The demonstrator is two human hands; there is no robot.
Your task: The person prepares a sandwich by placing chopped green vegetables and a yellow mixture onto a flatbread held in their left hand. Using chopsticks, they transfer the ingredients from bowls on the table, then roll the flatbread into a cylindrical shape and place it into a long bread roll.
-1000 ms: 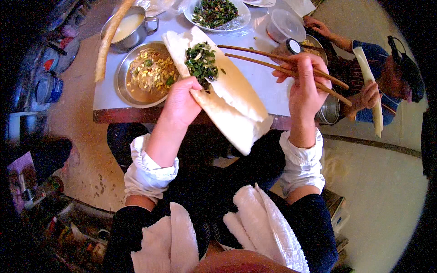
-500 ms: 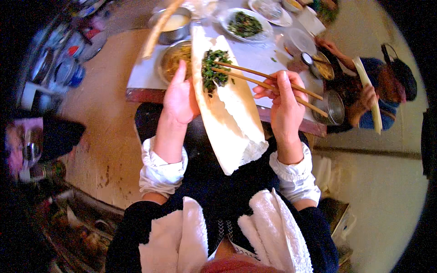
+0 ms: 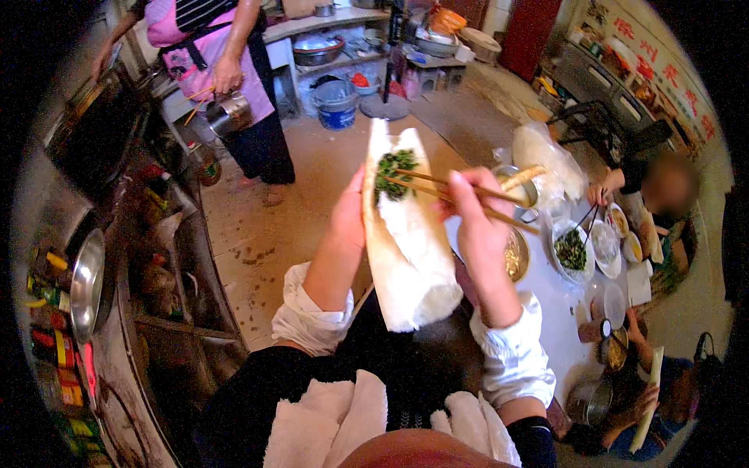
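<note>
My left hand is closed round the left side of a long, split flatbread, browned outside and white inside. Chopped dark greens lie in its upper end. With my right hand I grip a pair of wooden chopsticks; their tips rest in those greens. The bread is held up in front of my lap, left of the white table. Part of my left hand is hidden behind the bread.
On the table at right stand a bowl of yellowish shreds, a plate of greens and a clear plastic bag. People sit along its far side. At upper left, a person in a pink apron holds a saucepan. A wok is far left.
My view has swung left, so the table now sits at the right and the pink-aproned person shows. Bread and both hands no longer overlap the table's middle; the chopstick tips stay in the greens.
</note>
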